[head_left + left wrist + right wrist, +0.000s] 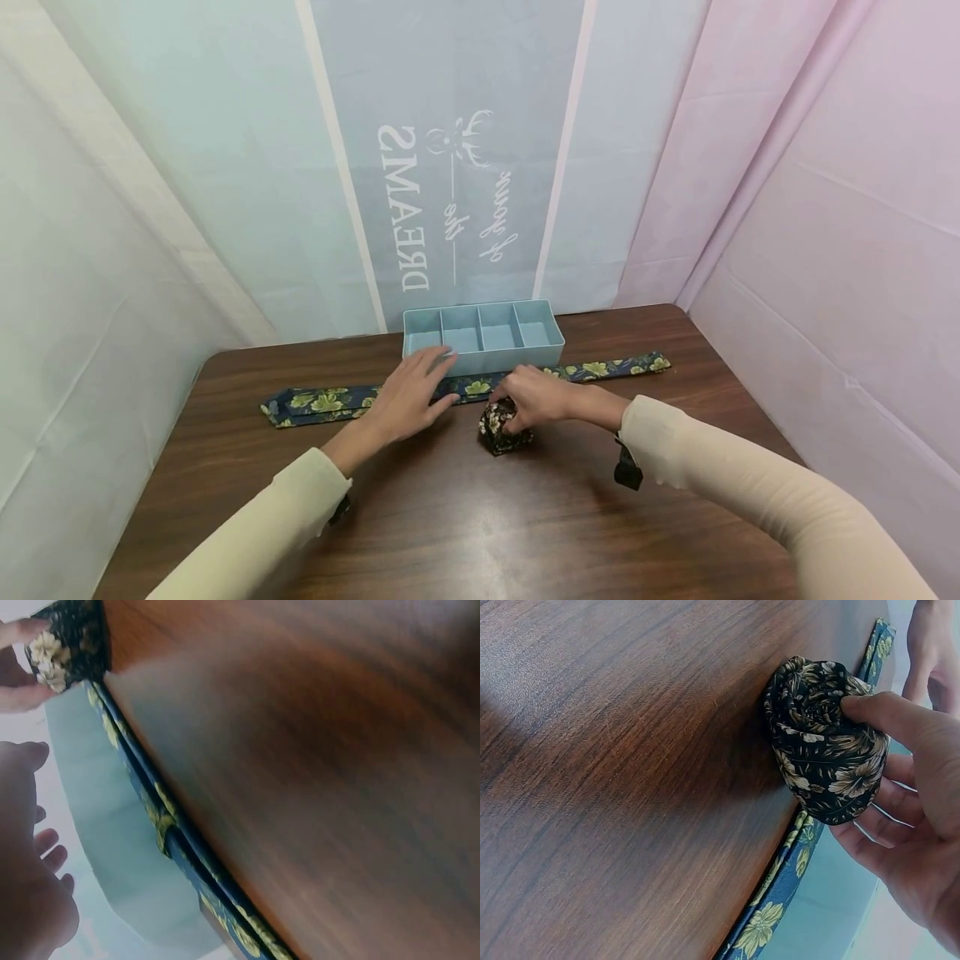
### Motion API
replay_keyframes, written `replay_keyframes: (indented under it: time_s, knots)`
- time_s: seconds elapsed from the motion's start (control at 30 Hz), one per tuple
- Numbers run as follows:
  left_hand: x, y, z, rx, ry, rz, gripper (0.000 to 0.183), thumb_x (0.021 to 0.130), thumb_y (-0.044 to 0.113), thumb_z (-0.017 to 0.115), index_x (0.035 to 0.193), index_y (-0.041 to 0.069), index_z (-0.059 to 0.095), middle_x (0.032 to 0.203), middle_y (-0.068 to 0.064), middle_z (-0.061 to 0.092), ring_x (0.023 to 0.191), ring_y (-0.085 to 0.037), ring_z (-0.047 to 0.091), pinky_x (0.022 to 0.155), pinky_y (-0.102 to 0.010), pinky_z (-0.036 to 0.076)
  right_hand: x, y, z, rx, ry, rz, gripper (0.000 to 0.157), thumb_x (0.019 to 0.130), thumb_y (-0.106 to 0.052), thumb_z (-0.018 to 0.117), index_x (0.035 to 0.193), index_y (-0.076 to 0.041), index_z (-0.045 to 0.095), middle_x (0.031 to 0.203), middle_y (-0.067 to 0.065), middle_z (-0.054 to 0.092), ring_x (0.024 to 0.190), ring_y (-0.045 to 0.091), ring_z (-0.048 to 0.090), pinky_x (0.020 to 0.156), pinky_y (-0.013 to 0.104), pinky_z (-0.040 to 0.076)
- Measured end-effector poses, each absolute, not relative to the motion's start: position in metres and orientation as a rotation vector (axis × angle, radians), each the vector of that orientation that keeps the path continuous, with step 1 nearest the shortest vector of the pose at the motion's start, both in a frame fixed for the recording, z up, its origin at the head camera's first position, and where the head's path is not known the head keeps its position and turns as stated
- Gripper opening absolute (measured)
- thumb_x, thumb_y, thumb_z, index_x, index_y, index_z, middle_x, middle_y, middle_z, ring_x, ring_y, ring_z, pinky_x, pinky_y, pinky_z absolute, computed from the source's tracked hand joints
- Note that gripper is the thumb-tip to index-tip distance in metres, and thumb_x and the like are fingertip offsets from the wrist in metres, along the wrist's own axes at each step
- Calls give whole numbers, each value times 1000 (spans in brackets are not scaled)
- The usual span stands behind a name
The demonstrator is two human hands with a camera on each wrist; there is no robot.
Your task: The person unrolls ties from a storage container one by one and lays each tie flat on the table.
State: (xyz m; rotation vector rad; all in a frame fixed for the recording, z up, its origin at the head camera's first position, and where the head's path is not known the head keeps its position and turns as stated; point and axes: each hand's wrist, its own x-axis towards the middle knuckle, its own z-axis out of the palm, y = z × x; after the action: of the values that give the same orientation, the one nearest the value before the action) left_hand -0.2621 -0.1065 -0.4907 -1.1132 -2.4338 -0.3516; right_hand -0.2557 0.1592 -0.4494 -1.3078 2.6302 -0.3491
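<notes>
My right hand (538, 395) holds a rolled-up black necktie (497, 427) with cream flowers, just above or on the table. In the right wrist view, the thumb presses into the coil of the rolled tie (829, 761) and the fingers lie along its far side. A navy necktie (326, 402) with yellow-green flowers stretches lengthwise across the table, behind the roll. Over that tie my left hand (408, 398) hovers or rests with its fingers spread, holding nothing; whether it touches the tie cannot be told. Its fingertips are near the front of a light blue box.
The light blue box (487, 363) with several compartments stands at the back of the brown wooden table (450, 533), against a printed curtain (510, 75). Pale fabric walls (862, 250) close in both sides. The navy tie lies along the box's front.
</notes>
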Motion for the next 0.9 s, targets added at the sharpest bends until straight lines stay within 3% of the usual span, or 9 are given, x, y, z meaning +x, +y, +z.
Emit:
replay_keyframes:
  time_s: [0.47, 0.73, 0.9]
  knots:
    - [-236, -82, -496, -1095, -2628, -494, 49, 90, 45, 68, 124, 11, 68, 125, -3, 66, 117, -21, 58, 97, -41, 49, -254, 160, -450, -1353, 2631, -343, 48, 78, -32, 83, 115, -4, 72, 92, 3, 75, 45, -3, 40, 48, 15, 39]
    - [-228, -74, -504, -1100, -2622, -471, 41, 88, 48, 69, 117, 18, 72, 113, 3, 70, 104, -13, 64, 83, -34, 55, -253, 161, -451, -1351, 2648, -344, 50, 77, -35, 83, 116, -5, 72, 92, 4, 75, 45, -3, 41, 49, 16, 40]
    - [-224, -69, -506, -1125, -2626, -483, 38, 88, 47, 69, 114, 19, 73, 112, 5, 71, 103, -12, 65, 84, -33, 55, -250, 161, -450, -1343, 2645, -363, 51, 77, -34, 83, 116, -4, 71, 92, 5, 75, 43, -3, 40, 49, 15, 41]
